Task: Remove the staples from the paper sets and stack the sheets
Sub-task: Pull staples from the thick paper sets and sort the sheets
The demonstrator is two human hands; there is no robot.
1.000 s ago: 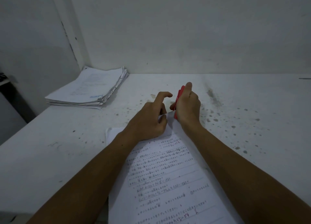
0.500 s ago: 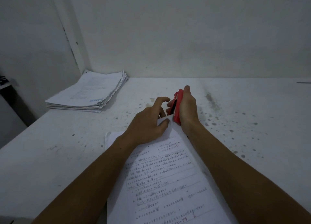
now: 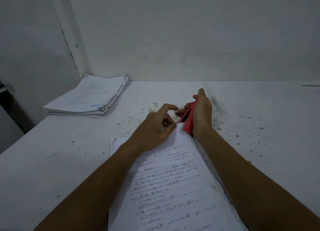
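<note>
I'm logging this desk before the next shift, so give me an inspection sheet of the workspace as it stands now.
Surface: white table, speckled with dark spots and smudges.
Job's things: printed white paper set lies near the table's front edge; red plastic staple remover at its far corner; stack of white sheets at the far left by the wall.
Clutter: nothing seen.
Hands: left hand pinches the paper set's far corner, forefinger raised; right hand grips the staple remover.
Cables: nothing seen.
Surroundings: plain grey-white walls behind and to the left; dark object at the left edge, cut off by the frame.
</note>
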